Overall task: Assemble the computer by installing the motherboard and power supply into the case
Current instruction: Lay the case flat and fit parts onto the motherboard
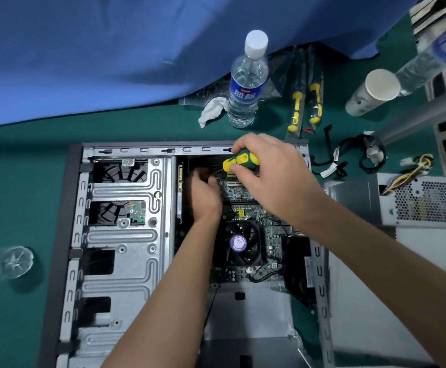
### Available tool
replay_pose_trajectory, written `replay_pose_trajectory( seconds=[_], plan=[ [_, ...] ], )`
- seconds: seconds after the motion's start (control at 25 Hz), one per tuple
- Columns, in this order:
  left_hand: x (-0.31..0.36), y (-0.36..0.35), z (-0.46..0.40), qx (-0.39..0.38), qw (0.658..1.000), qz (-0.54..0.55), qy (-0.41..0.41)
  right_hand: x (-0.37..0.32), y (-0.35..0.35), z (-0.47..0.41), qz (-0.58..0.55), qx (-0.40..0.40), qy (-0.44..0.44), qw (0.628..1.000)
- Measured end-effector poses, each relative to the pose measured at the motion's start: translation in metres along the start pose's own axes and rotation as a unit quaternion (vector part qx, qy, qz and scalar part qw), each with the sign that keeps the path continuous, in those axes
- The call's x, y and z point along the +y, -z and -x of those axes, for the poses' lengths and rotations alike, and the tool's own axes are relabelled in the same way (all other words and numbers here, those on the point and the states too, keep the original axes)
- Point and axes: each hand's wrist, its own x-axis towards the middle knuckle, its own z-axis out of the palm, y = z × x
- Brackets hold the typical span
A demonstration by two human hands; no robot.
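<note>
Green matting covered the desk point(17, 181), where the open metal case point(121, 235) lay flat with the motherboard point(243, 197) inside it. Beside the case sat the perforated grey power supply point(429, 203). The right hand point(267, 168) gripped a yellow-green screwdriver point(240, 162) over the board; the left hand point(206, 192) reached curled into the case, its hold unclear

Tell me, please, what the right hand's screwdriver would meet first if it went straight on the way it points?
Probably the left hand, whose fingers sit at the hidden tip, then the motherboard below; depth is unclear. The right hand grips the screwdriver.
</note>
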Motion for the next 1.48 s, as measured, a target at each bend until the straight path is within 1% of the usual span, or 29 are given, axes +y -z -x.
replay_pose_trajectory(
  seconds=[0.32,0.6,0.84,1.0,1.2,1.4,1.48],
  plan=[
    [0.007,0.002,-0.005,0.024,0.999,-0.03,-0.008,-0.004,-0.006,-0.006,0.018,-0.016,0.022,0.999],
    [0.007,0.001,-0.005,0.032,0.999,-0.04,-0.002,-0.004,-0.005,-0.009,0.049,-0.057,0.058,0.995],
    [0.006,-0.002,-0.006,0.029,0.998,-0.06,0.003,-0.005,0.0,-0.015,0.125,-0.079,0.096,0.984],
    [0.005,-0.001,-0.007,0.032,0.997,-0.065,0.0,-0.007,-0.001,-0.013,0.112,-0.076,0.091,0.987],
    [0.004,-0.001,-0.003,0.022,0.998,-0.06,-0.018,-0.011,0.001,-0.023,0.176,-0.111,0.171,0.963],
    [0.005,0.002,0.0,0.03,0.997,-0.067,-0.001,-0.009,0.0,-0.021,0.207,-0.083,0.148,0.964],
    [0.0,0.003,-0.001,0.023,0.997,-0.068,0.018,-0.003,-0.001,-0.018,0.2,-0.076,0.153,0.965]
  ],
)
